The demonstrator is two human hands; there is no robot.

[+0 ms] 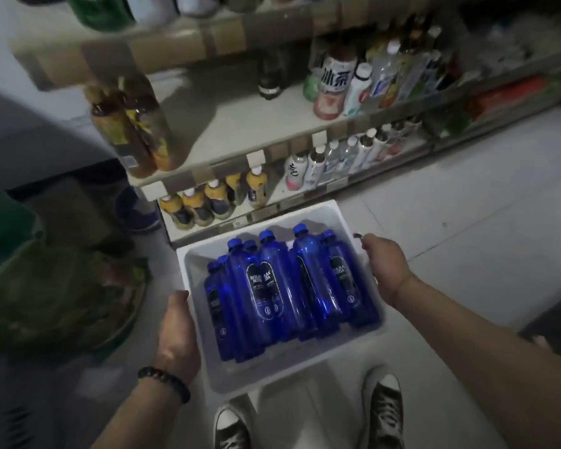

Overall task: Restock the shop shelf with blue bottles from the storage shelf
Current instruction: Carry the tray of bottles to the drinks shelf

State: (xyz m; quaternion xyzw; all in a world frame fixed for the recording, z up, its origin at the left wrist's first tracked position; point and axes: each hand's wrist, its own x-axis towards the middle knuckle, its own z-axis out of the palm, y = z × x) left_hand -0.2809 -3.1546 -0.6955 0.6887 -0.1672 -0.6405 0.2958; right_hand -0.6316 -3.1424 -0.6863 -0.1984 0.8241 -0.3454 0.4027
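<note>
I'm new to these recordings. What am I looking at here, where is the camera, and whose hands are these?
There is no machine here: a person works bare-handed. The one picture comes from a camera worn on their head, looking forward and down. So the left hand and right hand belong to the wearer, as do the shoes at the bottom. Each hand grips one side of a white tub packed with blue bottles. Ahead is a shop shelf holding other drinks, with bare room on its middle level.
</note>
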